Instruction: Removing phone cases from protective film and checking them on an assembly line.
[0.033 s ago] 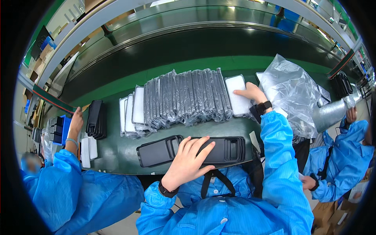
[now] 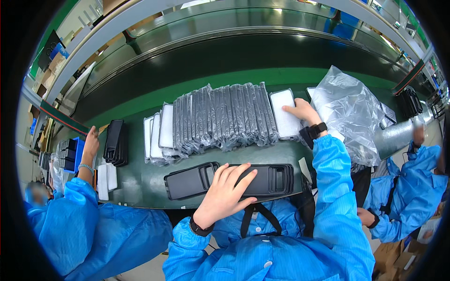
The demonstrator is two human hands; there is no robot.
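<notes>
Pressing left hand flat on black tray, green bench; right hand fingers gripping white pad.

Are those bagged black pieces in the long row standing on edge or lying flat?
On edge: the bagged black pieces show thin sides, packed side by side, leaning slightly.

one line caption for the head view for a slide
Left hand rests on black trays; right hand touches a white-padded pack.

crumpled clear bag, blue bins
</notes>
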